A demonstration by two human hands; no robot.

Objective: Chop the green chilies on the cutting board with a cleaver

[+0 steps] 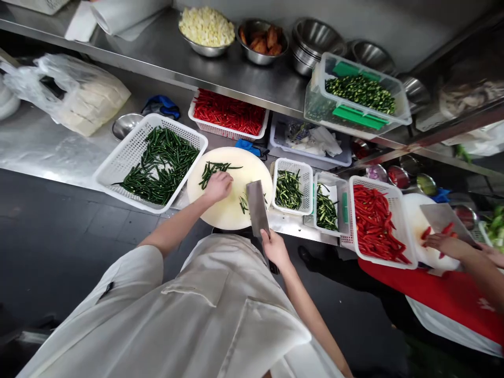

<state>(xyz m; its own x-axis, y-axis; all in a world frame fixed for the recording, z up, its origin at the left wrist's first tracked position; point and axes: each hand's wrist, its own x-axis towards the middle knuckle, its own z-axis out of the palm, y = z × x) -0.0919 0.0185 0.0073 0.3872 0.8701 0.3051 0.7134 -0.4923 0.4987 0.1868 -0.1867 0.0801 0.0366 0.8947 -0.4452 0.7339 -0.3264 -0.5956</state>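
My right hand is wrapped round the handle of a cleaver, its broad blade lying over the right part of a round white cutting board. Cut green chili pieces show beside the blade. On the board's left half, my left hand rests with curled fingers on whole green chilies, covering part of them. To the left stands a white perforated basket of long green chilies. Right of the board, a small white basket holds cut green chilies.
Another tub of cut green chilies and a basket of red chilies stand further right. A co-worker's hand works there near another cleaver. Above runs a steel shelf with bowls. More red chilies sit behind the board.
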